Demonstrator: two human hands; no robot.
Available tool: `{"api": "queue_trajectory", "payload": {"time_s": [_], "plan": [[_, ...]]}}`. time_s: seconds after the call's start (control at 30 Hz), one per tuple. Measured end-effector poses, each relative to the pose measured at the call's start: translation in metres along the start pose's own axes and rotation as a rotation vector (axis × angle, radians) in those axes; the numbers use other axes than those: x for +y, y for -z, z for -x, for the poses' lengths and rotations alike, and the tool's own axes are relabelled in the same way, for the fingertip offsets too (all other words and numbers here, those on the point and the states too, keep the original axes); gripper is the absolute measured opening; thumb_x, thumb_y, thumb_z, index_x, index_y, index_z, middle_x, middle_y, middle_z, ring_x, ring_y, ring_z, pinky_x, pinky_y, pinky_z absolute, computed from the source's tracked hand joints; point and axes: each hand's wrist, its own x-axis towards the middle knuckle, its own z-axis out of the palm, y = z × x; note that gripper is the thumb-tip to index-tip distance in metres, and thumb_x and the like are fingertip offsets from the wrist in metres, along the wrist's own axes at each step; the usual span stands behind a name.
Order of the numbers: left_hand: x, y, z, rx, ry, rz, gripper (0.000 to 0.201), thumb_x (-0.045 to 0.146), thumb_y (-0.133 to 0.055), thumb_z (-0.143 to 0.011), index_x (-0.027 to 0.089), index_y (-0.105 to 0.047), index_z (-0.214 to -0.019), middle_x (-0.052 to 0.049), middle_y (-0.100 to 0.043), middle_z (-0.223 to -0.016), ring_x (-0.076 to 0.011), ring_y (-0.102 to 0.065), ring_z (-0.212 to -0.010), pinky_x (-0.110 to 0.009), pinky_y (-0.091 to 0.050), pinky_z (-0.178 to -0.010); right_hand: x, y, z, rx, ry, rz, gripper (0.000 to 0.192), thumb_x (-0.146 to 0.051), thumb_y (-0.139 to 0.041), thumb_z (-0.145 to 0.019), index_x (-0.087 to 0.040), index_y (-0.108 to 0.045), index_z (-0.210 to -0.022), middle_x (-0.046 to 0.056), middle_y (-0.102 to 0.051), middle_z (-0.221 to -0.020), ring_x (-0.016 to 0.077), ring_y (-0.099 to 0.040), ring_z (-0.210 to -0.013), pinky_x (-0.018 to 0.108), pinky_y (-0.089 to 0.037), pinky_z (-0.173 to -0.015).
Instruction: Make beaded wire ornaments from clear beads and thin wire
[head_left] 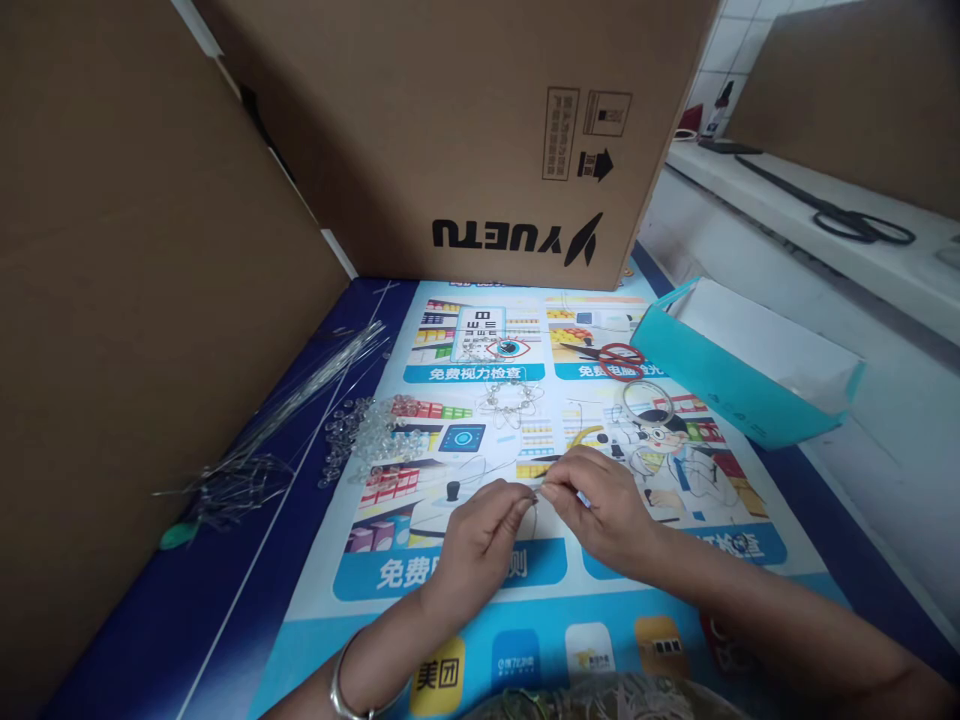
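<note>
Your tabletop (187, 620) carries a cardboard box (420, 130) at the back; a turquoise open box (720, 385) sits to the right; your left hand (481, 540) and right hand (600, 497) nearly meet mid-table, fingers pinched; clear beads (375, 432) lie left of them; a thin strand (535, 520) is held at your fingertips.

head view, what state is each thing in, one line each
Left hand, fingers pinched, held piece too small to tell
Right hand, fingers pinched, held piece likewise unclear
Red scissors, lying flat, blade gap unclear
Black scissors, lying down, blades look shut
Blue box, open at the top
Beads, loose, heaped
Bead ring, lying in a loop
Wires, loosely bunched
Cardboard, standing, big print upside down
</note>
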Motion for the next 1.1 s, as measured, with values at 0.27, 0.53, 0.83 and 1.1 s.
{"api": "queue_trajectory", "payload": {"time_s": [0.27, 0.53, 0.83, 1.1], "plan": [[0.003, 0.003, -0.002, -0.073, 0.032, 0.052, 0.018, 0.024, -0.041, -0.088, 0.016, -0.056, -0.080, -0.002, -0.053, -0.073, -0.0125, -0.048, -0.071, -0.023, -0.037, -0.066, -0.003, 0.009, -0.005, -0.169, -0.342, -0.342, 0.016, -0.026, -0.049, -0.083, -0.017, -0.050, -0.071, -0.003, -0.047, -0.063, 0.0081, -0.043, -0.058, 0.020, -0.034, -0.053], [-0.002, -0.004, -0.005, -0.103, 0.378, 0.584, 0.024, 0.037, -0.041, -0.087, 0.017, -0.051, -0.080, 0.006, -0.031, -0.054, -0.0073, -0.028, -0.047, -0.019, -0.024, -0.045, -0.003, 0.013, -0.008, -0.238, -0.302, -0.384, 0.022, -0.036, -0.041, -0.088, -0.018, -0.054, -0.087, -0.002, -0.050, -0.072, 0.0091, -0.046, -0.065, 0.021, -0.037, -0.058], [0.002, -0.005, -0.003, -0.147, 0.455, 0.791, 0.031, 0.040, -0.047, -0.084, 0.016, -0.044, -0.066, 0.006, -0.033, -0.053, -0.0050, -0.028, -0.044, -0.018, -0.022, -0.042, 0.009, -0.001, -0.005, -0.216, -0.221, -0.449, 0.023, -0.033, -0.057, -0.079, -0.020, -0.060, -0.098, 0.001, -0.056, -0.079, 0.0109, -0.053, -0.072, 0.025, -0.044, -0.066], [0.002, -0.008, 0.001, -0.294, 0.463, 0.849, 0.027, 0.040, -0.048, -0.084, 0.014, -0.052, -0.077, 0.006, -0.036, -0.052, -0.0042, -0.030, -0.043, -0.018, -0.024, -0.042, 0.010, -0.004, -0.006, -0.174, -0.211, -0.538, 0.014, -0.030, -0.058, -0.080, -0.019, -0.065, -0.078, 0.001, -0.058, -0.074, 0.0109, -0.055, -0.070, 0.026, -0.046, -0.066]]}}
